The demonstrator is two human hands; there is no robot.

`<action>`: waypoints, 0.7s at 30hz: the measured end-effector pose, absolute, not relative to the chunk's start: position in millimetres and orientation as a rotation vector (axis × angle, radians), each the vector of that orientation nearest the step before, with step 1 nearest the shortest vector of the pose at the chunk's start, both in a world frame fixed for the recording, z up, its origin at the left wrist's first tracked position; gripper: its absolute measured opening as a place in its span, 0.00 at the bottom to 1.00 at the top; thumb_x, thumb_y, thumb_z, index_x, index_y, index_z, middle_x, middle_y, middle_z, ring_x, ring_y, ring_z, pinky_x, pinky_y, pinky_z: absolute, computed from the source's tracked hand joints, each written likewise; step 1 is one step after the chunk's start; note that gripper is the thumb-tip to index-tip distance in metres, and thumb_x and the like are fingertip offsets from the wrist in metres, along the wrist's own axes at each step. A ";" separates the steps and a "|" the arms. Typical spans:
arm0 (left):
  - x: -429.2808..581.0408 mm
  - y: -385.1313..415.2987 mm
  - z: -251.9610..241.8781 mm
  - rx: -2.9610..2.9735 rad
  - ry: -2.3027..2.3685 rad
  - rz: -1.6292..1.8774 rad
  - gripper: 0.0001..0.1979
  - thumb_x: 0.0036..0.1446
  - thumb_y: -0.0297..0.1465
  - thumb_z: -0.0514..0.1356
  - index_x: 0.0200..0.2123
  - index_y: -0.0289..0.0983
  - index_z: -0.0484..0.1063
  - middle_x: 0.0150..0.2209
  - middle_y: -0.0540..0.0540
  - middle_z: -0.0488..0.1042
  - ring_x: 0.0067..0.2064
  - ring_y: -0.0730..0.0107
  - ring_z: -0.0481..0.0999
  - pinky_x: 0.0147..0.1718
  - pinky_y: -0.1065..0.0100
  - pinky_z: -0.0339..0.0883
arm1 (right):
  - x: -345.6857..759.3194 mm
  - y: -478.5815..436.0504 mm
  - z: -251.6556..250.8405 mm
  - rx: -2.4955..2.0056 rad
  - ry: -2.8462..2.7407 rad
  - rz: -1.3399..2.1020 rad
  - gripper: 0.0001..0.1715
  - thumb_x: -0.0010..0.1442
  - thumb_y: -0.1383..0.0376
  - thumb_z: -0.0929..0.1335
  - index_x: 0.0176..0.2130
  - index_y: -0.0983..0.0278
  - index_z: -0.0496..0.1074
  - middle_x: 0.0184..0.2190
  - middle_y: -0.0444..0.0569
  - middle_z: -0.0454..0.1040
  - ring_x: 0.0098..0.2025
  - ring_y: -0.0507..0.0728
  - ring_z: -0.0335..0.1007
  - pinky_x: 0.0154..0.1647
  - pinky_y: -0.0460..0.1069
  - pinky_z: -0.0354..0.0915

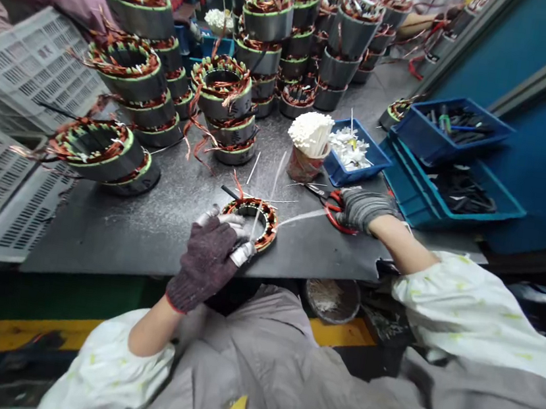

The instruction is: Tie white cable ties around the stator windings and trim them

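Slip and nick risks

We see the wound ring (272,226) near the front edge of the bench (124,236), left hand (208,253) over it; grip, we cannot tell. Right hand (362,209) closed around red-handled scissors (331,206). A hard pull on the pale strip (304,217) could skid the ring; stray blades could nick it.

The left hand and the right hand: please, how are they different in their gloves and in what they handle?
The left hand wears a dark maroon glove with silvery wrapping on some fingers; the right hand wears a grey striped glove. The left hand is at the copper-wound ring, while the right hand holds red-handled scissors. Both arms come out of white patterned sleeves.
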State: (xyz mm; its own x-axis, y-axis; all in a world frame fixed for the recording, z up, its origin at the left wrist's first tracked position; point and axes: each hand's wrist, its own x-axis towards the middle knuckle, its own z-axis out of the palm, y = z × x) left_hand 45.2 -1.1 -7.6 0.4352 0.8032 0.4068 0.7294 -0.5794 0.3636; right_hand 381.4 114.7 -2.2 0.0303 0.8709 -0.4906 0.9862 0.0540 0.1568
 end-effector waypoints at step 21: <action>43.8 -4.6 -18.5 2.572 1.516 0.992 0.04 0.67 0.34 0.60 0.42 0.43 0.75 0.42 0.50 0.84 0.57 0.58 0.78 0.71 0.43 0.44 | 299.6 19.8 -53.4 1.965 2.894 -0.477 0.42 0.48 0.43 0.74 0.50 0.71 0.74 0.46 0.65 0.79 0.45 0.69 0.76 0.50 0.60 0.72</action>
